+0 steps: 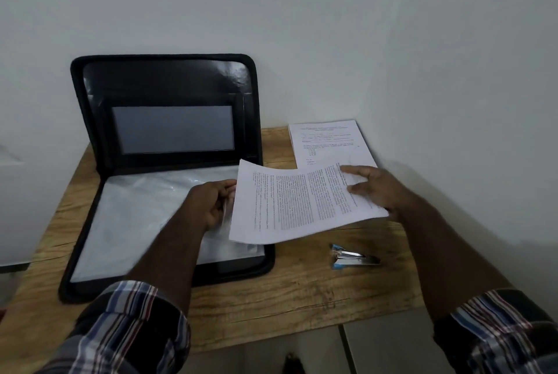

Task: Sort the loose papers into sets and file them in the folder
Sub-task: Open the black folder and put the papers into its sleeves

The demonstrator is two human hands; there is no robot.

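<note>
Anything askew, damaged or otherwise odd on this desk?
Nothing stands out. The black folder lies open, its lid against the wall; a paper stack and stapler sit on the table; both hands handle a printed set.

Open black zip folder [169, 162] at left of wooden table [302, 292]; white printed paper stack [326, 144] behind right; metal stapler [353, 259] right of folder, before stack.

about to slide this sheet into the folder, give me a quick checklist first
1. Folder open, lid upright: ok.
2. Sleeve mouth open: cannot tell; left hand grips its right edge.
3. Sheet under control: ok, right hand rests flat on it.
4. Sheet stapled: cannot tell.
5. Stapler out of the way: ok, on the table.
6. Stack left to file: not ok.
</note>
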